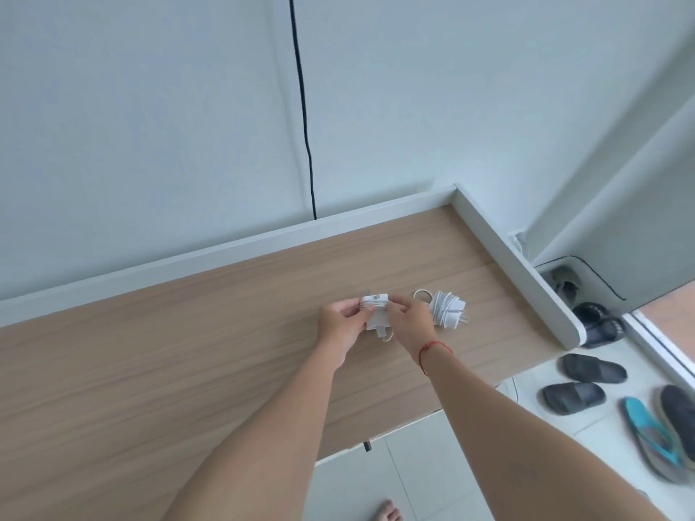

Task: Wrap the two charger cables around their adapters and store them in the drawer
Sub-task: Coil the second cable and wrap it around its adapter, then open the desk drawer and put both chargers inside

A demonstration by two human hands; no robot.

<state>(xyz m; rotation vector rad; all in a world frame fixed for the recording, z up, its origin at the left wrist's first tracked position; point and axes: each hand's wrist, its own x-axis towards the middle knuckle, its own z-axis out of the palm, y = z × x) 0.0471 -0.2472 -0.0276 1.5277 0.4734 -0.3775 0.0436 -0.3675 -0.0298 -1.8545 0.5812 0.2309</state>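
A white charger adapter with its cable wound around the upper part is held between both hands just above the wooden desk. My left hand grips its left side and my right hand pinches the cable at its right side. A short loop of cable hangs out under the adapter. To the right lies a second white adapter, its cable wrapped around it, prongs pointing right. No drawer is in view.
The desk has a white raised rim along the back and right. A black cable runs down the wall behind it. Several slippers lie on the tiled floor at the right. A bare foot shows below.
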